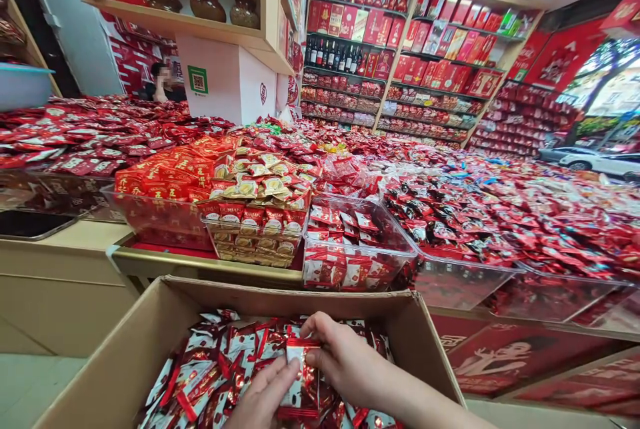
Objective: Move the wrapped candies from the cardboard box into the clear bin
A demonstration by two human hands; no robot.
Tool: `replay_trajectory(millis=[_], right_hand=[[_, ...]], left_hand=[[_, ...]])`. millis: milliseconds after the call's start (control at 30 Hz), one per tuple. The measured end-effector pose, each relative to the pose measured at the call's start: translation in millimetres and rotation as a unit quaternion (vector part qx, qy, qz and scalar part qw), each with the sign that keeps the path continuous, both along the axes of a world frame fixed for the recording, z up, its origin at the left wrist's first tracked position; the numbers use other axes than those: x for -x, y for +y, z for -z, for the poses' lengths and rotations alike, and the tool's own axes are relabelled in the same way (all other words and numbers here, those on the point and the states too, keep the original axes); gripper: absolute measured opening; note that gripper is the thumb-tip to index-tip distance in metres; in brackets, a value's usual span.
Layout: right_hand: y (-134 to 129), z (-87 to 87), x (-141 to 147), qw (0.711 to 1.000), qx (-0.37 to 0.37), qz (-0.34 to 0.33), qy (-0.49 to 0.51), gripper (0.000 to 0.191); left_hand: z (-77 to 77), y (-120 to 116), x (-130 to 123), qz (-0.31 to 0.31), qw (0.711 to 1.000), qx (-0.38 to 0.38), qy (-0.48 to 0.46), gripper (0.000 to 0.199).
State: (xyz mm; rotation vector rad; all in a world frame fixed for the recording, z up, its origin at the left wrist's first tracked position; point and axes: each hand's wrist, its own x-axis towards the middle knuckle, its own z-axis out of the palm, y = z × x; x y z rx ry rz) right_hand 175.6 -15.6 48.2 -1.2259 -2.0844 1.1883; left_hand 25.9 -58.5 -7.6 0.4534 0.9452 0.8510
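Note:
An open cardboard box (125, 349) in front of me holds many red and white wrapped packets (200, 376). Over its middle, my left hand (265, 394) presses its thumb and fingers on the left side of one red and white packet (306, 386). The fingers of my right hand (345, 359) close on the upper right of that same packet. Beyond the box's far edge, a clear plastic bin (395, 232) holds similar packets, stacked below its rim.
Left of that bin are a bin of gold and red packets (260, 216) and one of red bags (167, 179). A dark tablet (33, 224) lies on the left counter. A person (163, 84) is behind. Shelves (417, 16) stand at the back.

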Motion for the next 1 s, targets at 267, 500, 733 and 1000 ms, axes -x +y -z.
replay_trajectory(millis=[267,500,733,1000], right_hand=[[4.9,2.4,2.2,0.985,0.139,0.047,0.094,0.029],[7.9,1.4,1.1,0.963,0.174,0.101,0.178,0.032],[6.3,0.3,-1.6,0.969,0.136,0.091,0.187,0.031],[0.7,-12.6,3.5,0.985,0.078,0.046,0.147,0.019]], left_hand=[[-20.3,1.8,-0.5,-0.016,0.999,-0.015,0.044,0.065],[-31.5,1.1,3.2,0.018,0.996,-0.078,0.049,0.049],[-33.9,-3.2,6.9,0.048,0.989,-0.129,0.051,0.033],[-23.7,-3.8,10.2,0.027,0.989,-0.137,0.057,0.041]])
